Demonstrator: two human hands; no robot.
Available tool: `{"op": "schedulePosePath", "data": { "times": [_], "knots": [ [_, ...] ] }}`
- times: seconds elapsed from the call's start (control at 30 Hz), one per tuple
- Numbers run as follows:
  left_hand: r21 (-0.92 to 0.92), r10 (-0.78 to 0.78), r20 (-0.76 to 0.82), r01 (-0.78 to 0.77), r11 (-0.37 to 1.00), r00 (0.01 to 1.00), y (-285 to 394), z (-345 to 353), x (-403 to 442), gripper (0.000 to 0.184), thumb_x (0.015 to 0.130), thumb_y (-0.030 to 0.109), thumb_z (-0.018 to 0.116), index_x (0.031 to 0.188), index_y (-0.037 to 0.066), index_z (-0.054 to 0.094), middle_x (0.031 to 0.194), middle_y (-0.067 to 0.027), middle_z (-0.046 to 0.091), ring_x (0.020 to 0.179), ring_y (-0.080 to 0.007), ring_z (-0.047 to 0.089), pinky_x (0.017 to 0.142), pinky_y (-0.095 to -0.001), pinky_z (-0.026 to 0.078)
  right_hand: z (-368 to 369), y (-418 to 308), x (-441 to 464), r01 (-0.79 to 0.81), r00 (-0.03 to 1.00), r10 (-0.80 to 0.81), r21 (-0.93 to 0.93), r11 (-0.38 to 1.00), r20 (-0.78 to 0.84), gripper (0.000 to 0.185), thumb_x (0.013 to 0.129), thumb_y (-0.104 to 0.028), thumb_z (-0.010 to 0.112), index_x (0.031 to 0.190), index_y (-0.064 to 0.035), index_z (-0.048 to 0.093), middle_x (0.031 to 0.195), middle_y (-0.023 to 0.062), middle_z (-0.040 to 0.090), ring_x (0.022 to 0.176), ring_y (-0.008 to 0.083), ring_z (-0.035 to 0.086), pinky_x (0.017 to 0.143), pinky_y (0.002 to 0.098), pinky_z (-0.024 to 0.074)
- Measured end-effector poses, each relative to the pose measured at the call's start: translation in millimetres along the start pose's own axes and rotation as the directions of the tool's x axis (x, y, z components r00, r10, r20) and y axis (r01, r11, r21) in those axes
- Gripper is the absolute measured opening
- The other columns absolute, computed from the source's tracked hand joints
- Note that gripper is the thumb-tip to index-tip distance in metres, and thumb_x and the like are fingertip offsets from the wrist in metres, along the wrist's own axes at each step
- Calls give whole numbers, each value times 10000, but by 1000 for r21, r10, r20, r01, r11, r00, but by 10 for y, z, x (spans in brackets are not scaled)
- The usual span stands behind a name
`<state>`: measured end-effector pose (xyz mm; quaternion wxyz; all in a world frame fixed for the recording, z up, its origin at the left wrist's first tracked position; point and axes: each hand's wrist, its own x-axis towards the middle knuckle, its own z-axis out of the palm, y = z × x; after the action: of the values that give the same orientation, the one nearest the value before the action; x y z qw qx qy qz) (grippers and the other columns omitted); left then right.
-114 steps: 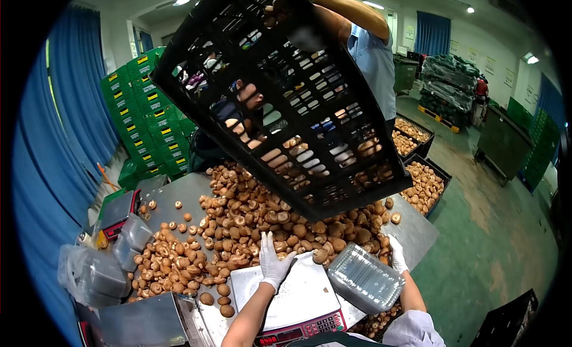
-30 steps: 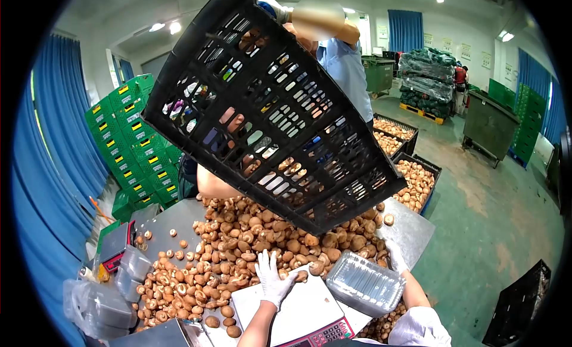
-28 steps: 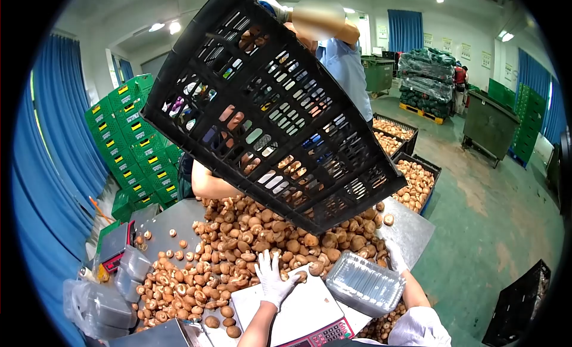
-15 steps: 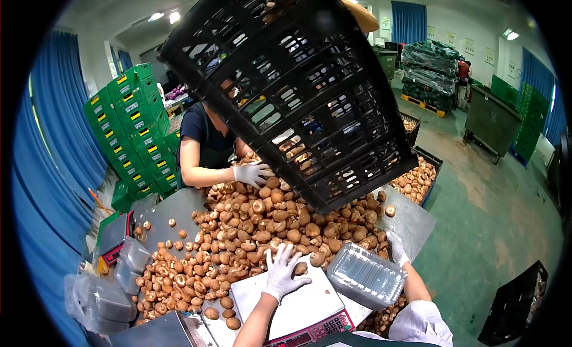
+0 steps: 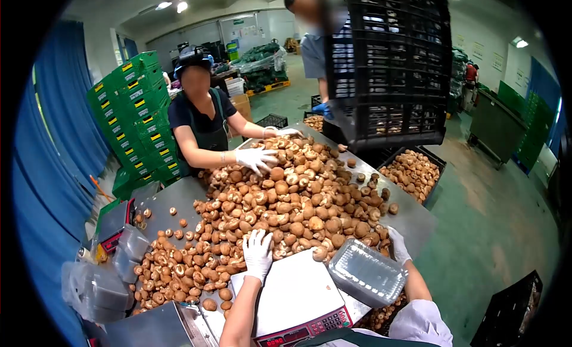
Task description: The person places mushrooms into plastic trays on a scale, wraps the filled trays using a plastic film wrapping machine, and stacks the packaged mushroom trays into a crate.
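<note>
My gloved left hand (image 5: 258, 254) lies with its fingers apart at the near edge of the mushroom pile (image 5: 286, 204), beside the white plate of the digital scale (image 5: 298, 293). It holds nothing that I can see. On the right, my gloved right hand (image 5: 398, 245) is at the far right corner of a clear plastic tray (image 5: 367, 272), next to the mushrooms. Its fingers are partly hidden, and whether it grips the tray is unclear. The tray rests tilted over the scale's right side. Several loose mushrooms lie left of the scale.
Across the metal table (image 5: 417, 219), a co-worker (image 5: 202, 117) has both gloved hands on the pile. Another person (image 5: 316, 55) holds a large black crate (image 5: 390, 67) at the table's far right. Clear trays (image 5: 98, 290), a second scale (image 5: 116, 219) and mushroom-filled crates (image 5: 411, 171) stand around.
The black crate has moved up and right, off the pile, and is more upright. Both co-workers show more fully. My left hand has shifted left from the scale plate to the mushrooms; my right hand has barely moved.
</note>
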<state>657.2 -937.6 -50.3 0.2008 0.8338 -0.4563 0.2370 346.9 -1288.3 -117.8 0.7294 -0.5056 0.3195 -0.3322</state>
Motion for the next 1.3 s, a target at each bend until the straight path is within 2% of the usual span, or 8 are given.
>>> {"op": "schedulePosePath", "data": {
  "times": [0.23,0.47,0.63,0.8,0.87,1.07,1.17,1.3],
  "knots": [
    [-42,-407,48,409,912,912,-412,1,-7,653,746,335,718,1328,201,454,1465,-148,287,1257,-340,391,1022,-522,305,-50,-99,68,-12,997,33,-308,951,63,471,897,-217,563,1307,1,479,1245,111,548,1130,211,514,970,317,391],
    [-281,-664,403,776,565,630,-560,-58,-16,1105,662,565,728,1473,115,127,1514,-169,171,1368,-320,257,1070,-421,313,-49,-200,288,134,981,78,-908,397,179,653,821,-309,659,1371,-55,417,1369,203,449,1285,297,418,1060,319,322],
    [-219,-650,463,788,575,603,-632,-315,-80,1037,713,599,661,1469,94,163,1512,-169,193,1365,-325,268,1094,-398,275,90,-422,355,161,987,-29,-951,265,159,594,814,-309,646,1324,-61,471,1379,220,424,1286,329,409,1064,346,321],
    [-261,-576,184,605,752,796,-707,-318,-358,714,796,436,643,1341,32,419,1413,-225,355,1281,-362,378,1056,-398,325,659,-651,95,345,939,-189,-773,532,289,409,838,-212,625,1202,-32,579,1244,198,560,1195,312,508,1000,338,393],
    [-202,-494,96,503,840,864,-581,-427,-394,533,812,368,631,1210,23,546,1334,-190,462,1188,-359,466,1003,-405,379,1030,-741,-192,496,868,-298,-739,457,398,372,832,-188,627,1167,-26,599,1200,185,591,1149,300,544,984,329,411],
    [-302,-295,350,405,863,889,-85,-557,-411,328,833,279,608,1057,41,633,1073,-161,627,1010,-305,590,922,-381,437,1842,-668,-1231,725,683,-243,-596,345,689,325,842,-232,620,1101,-36,623,1183,171,594,1126,304,545,976,360,421],
    [-126,-242,397,314,941,885,53,-469,-497,390,856,410,560,1053,83,644,983,-115,639,933,-278,590,931,-405,380,1861,-384,-1428,679,724,-131,-664,313,678,403,846,-244,607,1196,-48,566,1289,200,508,1192,334,481,1006,388,392],
    [-94,-297,356,350,932,886,115,-352,-554,415,848,461,552,1040,110,662,942,-116,626,971,-277,559,960,-405,302,1899,-174,-1651,729,672,-363,-664,168,646,363,817,-168,634,1141,-14,579,1228,231,528,1173,391,480,977,419,404]
  ]
}}
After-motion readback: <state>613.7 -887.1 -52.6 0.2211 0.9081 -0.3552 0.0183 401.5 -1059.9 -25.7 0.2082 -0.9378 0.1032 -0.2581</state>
